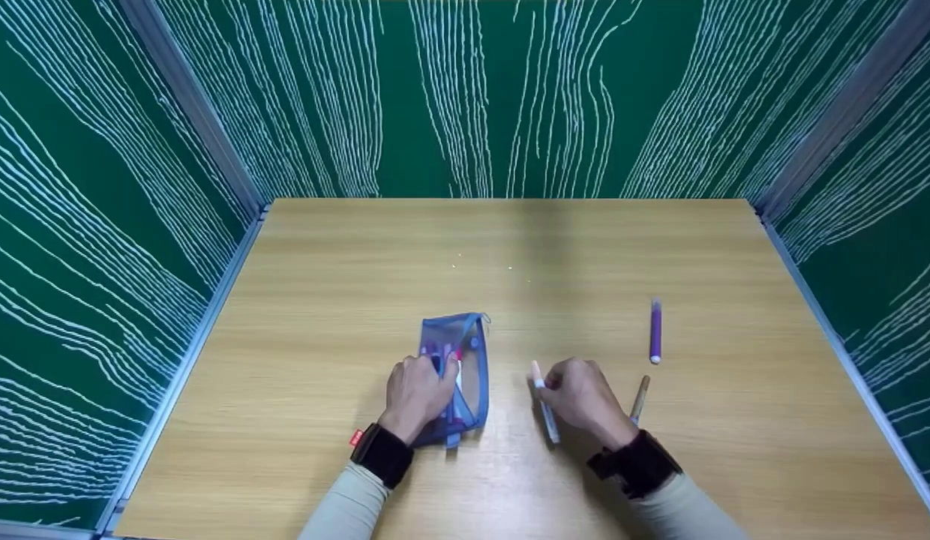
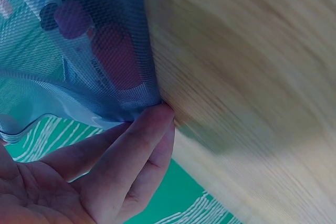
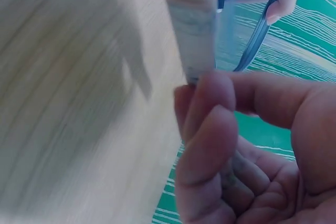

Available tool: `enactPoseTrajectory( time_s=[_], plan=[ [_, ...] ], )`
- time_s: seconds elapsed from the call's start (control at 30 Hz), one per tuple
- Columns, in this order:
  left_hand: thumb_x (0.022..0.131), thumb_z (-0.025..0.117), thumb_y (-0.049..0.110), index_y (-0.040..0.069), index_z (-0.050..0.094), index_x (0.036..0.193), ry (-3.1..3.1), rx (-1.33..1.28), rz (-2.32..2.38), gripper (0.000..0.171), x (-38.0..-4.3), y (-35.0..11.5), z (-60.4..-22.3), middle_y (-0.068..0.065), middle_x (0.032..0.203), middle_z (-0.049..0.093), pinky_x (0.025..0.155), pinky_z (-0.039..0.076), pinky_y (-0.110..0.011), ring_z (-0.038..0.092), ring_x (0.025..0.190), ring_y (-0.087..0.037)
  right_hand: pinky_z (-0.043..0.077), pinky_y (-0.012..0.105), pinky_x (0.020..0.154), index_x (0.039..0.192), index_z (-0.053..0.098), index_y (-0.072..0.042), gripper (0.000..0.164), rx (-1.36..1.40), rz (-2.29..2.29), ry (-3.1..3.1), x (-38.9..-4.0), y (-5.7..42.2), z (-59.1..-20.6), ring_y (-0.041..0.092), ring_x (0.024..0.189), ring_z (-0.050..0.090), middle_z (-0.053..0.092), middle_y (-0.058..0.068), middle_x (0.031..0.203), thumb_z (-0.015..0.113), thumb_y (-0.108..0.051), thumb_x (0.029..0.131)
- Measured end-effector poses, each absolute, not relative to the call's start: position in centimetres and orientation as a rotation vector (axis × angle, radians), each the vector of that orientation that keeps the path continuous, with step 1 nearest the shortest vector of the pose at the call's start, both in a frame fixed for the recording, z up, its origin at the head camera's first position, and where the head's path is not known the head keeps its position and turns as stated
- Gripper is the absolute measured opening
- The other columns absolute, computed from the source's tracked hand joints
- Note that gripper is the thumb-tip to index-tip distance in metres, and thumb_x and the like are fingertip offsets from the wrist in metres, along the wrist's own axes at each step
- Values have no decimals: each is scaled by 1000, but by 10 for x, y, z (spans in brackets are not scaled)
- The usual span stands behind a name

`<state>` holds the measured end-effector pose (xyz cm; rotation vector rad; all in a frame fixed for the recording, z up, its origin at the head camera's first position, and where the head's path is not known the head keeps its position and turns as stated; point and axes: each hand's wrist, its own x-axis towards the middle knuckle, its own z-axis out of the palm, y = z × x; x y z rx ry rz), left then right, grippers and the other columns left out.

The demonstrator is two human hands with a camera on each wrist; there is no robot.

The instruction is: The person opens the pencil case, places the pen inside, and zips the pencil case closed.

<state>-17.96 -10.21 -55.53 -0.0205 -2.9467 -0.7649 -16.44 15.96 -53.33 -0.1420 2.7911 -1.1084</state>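
one pale wooden table (image 1: 345, 277) carries everything, with green, white-streaked boards (image 1: 502, 97) beyond its far edge and along its left and right. one blue mesh pouch (image 1: 451, 324) lies on the near half, a little left of the middle; it looks limp, which is probably why it is being steadied rather than left loose. two hands are at it: the left hand (image 1: 418, 390) grips the pouch from its left side, fingertips bent in on the mesh edge, likely so that it neither slides nor sags. the right hand (image 1: 585, 394), just to the right of the pouch, pinches a light-capped pen (image 3: 194, 40) between thumb and fingertips, a hold that suits so slim a barrel. three pens are outside the pouch: that one, a purple marker (image 1: 655, 334) farther right, and a brown pen (image 1: 640, 401) nearer, partly hidden by the right wrist. several pens (image 2: 73, 19) show inside; through the mesh i can't fairly count them.
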Motion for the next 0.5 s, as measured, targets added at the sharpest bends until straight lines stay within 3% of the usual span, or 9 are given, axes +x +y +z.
enactPoseTrajectory(
  time_s=[0.23, 0.5],
  plan=[
    [101, 47, 50, 16, 45, 54, -2948, -30, -757, 58, -180, -102, -556, -10, 68, 63, 63, 51, -42, 62, 64, -26, 52, 26, 57, 76, 75, -11, 11, -103, -1210, 2815, -176, 146, -539, 11, 60, 61, 69, -4, 69, 83, -9, 83],
    [101, 49, 49, 16, 45, 55, -2943, -34, -770, 57, -180, -103, -556, -9, 65, 61, 62, 51, -42, 61, 62, -25, 52, 26, 54, 80, 75, -7, 9, -51, -1328, 2739, -185, 130, -541, 11, 58, 62, 70, -1, 71, 81, -9, 86]
  ],
)
